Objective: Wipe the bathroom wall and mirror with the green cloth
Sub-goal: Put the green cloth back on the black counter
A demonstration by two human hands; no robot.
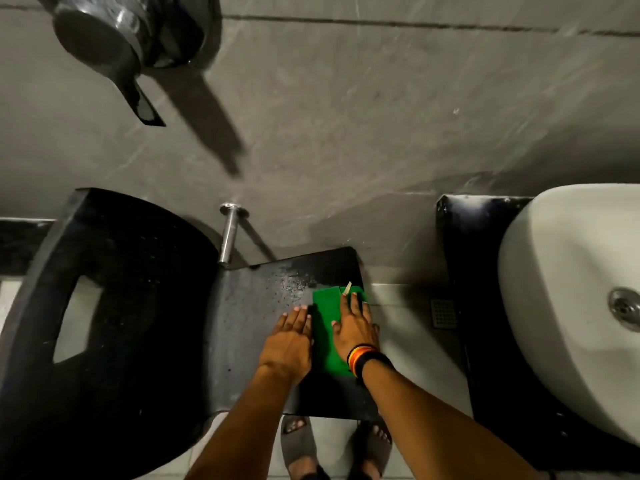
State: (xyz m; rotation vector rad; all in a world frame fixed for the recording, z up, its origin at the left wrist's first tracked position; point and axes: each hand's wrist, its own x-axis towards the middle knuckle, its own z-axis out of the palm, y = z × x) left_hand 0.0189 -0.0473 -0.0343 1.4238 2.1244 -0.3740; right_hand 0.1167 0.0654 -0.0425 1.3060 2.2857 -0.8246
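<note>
A green cloth [327, 327] lies flat on a black speckled stone ledge [263, 306] below me. My right hand [354, 327] presses down on the cloth with its fingers spread. My left hand [289, 341] rests flat on the ledge just left of the cloth, its fingers touching the cloth's left edge. The grey tiled bathroom wall [346, 116] fills the upper half of the view. No mirror is in sight.
A white basin [561, 306] on a black counter stands at the right. A black curved counter with a cut-out [104, 306] is at the left. A chrome peg [229, 233] and a dark metal fixture [114, 39] stick out from the wall. A floor drain [443, 313] and my sandalled feet are below.
</note>
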